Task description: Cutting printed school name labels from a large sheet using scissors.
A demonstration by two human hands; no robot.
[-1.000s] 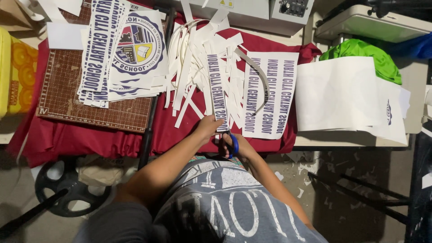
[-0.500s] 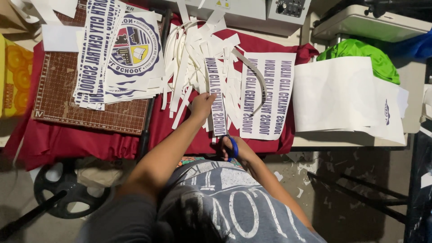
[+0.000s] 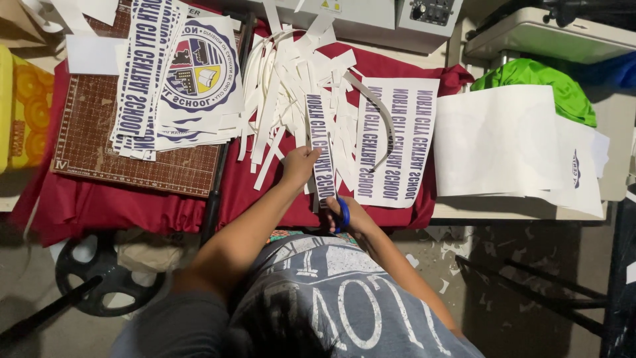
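Observation:
My left hand pinches a narrow printed paper strip with dark blue lettering, holding it over the red cloth. My right hand grips blue-handled scissors at the strip's near end, close to the table's front edge. A heap of white paper offcuts lies just beyond my left hand. A wider printed sheet with the same lettering rests to the right of the strip.
A brown cutting mat at left carries a stack of printed sheets with a round emblem. Blank white sheets lie at right beside green fabric. A grey machine stands at the back; a yellow bag sits far left.
My left hand has slid farther up the strip, away from my body. The right hand with the scissors stayed near the table's front edge.

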